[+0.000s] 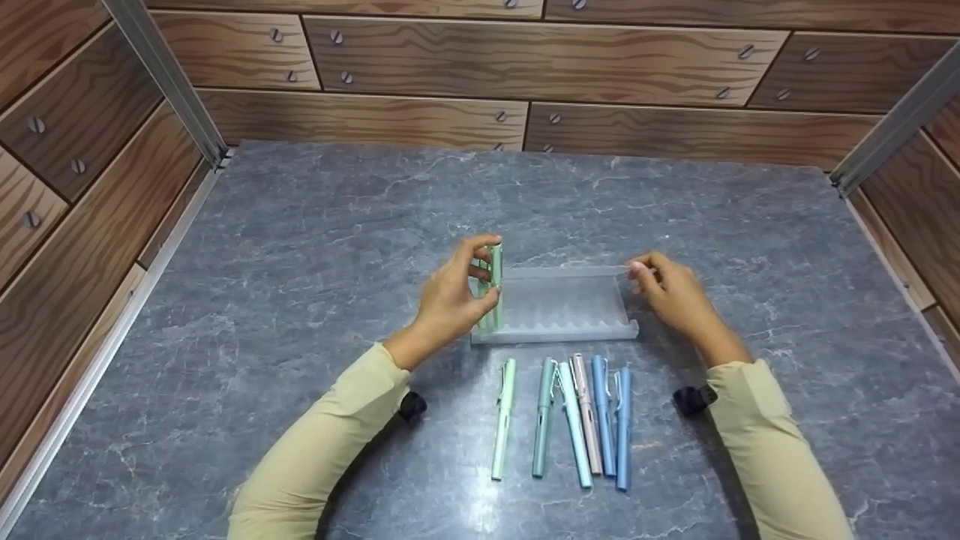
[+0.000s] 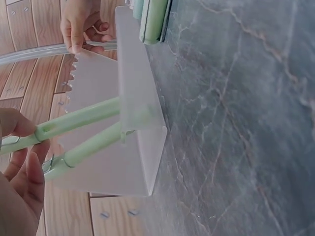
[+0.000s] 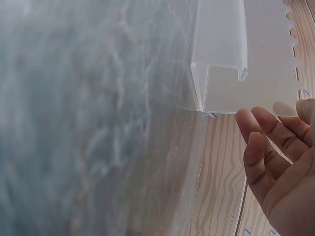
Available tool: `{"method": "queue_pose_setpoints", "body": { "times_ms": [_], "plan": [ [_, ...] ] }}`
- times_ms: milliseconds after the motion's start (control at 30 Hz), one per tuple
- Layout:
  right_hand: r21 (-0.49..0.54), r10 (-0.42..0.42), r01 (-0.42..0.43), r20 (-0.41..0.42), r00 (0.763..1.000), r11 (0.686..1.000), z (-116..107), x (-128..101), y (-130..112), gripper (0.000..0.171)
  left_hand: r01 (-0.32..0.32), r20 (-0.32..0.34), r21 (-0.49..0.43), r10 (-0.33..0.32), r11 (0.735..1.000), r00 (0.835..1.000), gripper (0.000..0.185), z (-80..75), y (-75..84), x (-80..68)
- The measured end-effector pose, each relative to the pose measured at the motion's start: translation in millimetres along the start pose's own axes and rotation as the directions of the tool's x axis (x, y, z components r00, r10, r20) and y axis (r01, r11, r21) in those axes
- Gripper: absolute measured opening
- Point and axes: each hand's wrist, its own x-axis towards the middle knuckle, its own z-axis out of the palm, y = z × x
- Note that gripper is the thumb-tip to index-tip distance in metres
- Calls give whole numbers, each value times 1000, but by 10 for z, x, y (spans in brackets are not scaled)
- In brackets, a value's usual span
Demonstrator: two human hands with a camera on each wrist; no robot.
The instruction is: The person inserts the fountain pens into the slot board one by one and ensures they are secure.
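A clear, frosted pen stand [image 1: 562, 296] with a notched back edge stands mid-table. At its left end, two light green pens lean in it side by side. My left hand [image 1: 450, 296] pinches one light green pen [image 2: 81, 117] between thumb and fingers, its lower end inside the front lip. Just beside it rests the other light green pen [image 2: 96, 145], close to the same fingers. My right hand [image 1: 673, 296] holds the stand's upper right corner with its fingertips; in the right wrist view one fingertip shows through the panel.
In front of the stand several pens lie on the marbled table [image 1: 337, 225]: a light green pen [image 1: 504, 420], a dark green pen [image 1: 542, 424], a pale turquoise pen [image 1: 575, 427], a pinkish-grey pen [image 1: 586, 412] and two blue ones. Wood-patterned walls [image 1: 450, 60] enclose the table.
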Motion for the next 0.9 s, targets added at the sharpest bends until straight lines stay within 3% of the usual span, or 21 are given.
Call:
{"method": "queue_pose_setpoints", "body": {
  "times_ms": [367,900],
  "plan": [
    [-5,5,-5,-3,1000,1000,-2,16,0,30,42,64,15,-43,999,997,61,22,-1,26],
    [-5,-9,9,1,1000,1000,11,19,21,27,8,105,38,-12,999,994,61,38,-10,3]
  ]
}}
